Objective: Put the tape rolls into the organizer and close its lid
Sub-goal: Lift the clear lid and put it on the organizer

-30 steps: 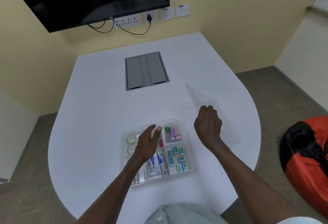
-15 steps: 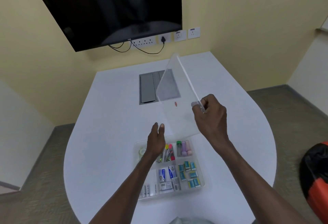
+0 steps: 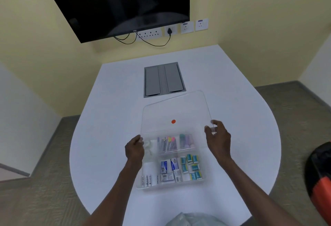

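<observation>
Our left hand [image 3: 134, 148] pinches the clear lid [image 3: 176, 116] at its near left corner, and our right hand [image 3: 217, 136] grips its right edge, holding it tilted above the far half of the organizer [image 3: 172, 186]. The tape rolls [image 3: 148, 147] look already inside, far left compartment. We judge closing is underway; next we must square the lid with the rim and lower it.

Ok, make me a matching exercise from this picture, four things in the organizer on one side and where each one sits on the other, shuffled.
Things:
1. tape rolls
2. batteries
3. erasers
4. sticker

Places:
A. near left compartment
B. on the lid
C. far left compartment
D. near right compartment

Pairs: 1-C, 2-A, 3-D, 4-B
</observation>
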Demonstrator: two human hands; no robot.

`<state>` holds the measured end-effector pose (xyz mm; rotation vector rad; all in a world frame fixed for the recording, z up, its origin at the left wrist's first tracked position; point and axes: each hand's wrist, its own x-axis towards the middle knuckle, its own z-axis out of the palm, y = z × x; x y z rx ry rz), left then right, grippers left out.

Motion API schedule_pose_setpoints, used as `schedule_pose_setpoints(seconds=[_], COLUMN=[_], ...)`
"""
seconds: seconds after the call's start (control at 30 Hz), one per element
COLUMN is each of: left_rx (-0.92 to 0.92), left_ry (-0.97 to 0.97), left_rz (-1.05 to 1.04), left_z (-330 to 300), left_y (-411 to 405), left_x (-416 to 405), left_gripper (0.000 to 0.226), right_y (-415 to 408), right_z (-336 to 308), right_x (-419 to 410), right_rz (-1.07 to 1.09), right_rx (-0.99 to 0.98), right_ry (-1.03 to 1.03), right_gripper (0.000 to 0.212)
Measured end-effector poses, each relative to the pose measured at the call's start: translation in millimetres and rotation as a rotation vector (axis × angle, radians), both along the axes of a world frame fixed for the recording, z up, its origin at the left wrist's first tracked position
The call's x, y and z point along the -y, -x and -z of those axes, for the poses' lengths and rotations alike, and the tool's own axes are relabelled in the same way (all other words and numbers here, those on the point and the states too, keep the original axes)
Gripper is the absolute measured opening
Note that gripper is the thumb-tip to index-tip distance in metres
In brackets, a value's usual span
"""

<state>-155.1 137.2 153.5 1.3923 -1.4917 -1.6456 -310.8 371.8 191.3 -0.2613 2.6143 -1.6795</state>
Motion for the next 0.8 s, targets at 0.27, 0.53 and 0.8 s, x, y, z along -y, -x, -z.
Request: schedule_pose_setpoints(seconds=[0.27,0.53,0.8], left_rx=[0.248,0.380,0.488], left_ry=[0.164,0.184,0.248], left_rz=[0.066,0.107,0.169], left_z=[32.2,42.4,49.3], left_y=[-42.2,-66.7,-74.8], left_x=[-7.4,-13.5,-11.2], left_gripper=[0.030,0.034,0.041], right_y=[-21.5,-30.9,-30.5], right_z=[76.4,92.8,96.8], right_x=[-22.5,-23.5,-14.7], right_rz=[-0.142,-0.283,-0.343], right_rx=[0.120,0.197,0.180], right_ry=[-0.355,-0.502,-0.599], right_gripper=[0.029,0.026,0.024])
